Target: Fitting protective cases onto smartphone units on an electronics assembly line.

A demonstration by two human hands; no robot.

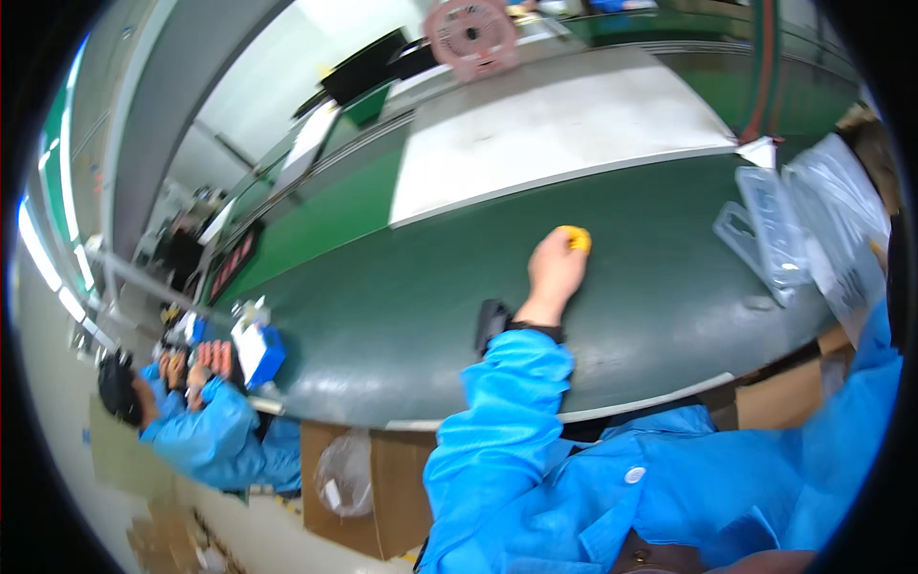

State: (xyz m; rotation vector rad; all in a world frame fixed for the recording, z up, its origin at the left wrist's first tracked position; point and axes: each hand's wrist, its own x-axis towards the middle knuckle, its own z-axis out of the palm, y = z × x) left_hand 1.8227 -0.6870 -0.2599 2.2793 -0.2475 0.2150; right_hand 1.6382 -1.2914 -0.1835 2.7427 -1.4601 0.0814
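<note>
A left hand (557,269) holds a small yellow thing (578,238)

The left hand's fingers are curled tight around the yellow thing, over the middle of the green table (411,316). The right sleeve (861,387) goes up the right side. I can't see its hand, so I can't tell what its fingers do.

Close by, a brown box (779,397) sits under the table edge. Clear plastic trays (773,230) and plastic bags (841,191) crowd the table's right end. At the left end are a blue and white box (260,352) and a co-worker (206,435) in blue. Farther back lies a big white board (555,124), with a red and green post (762,77) near its right corner. A pink fan (470,36) stands behind it.

The hand hides part of the yellow thing. The fan's top is cut off. The red things (215,357) near the co-worker are too small to make out.
</note>
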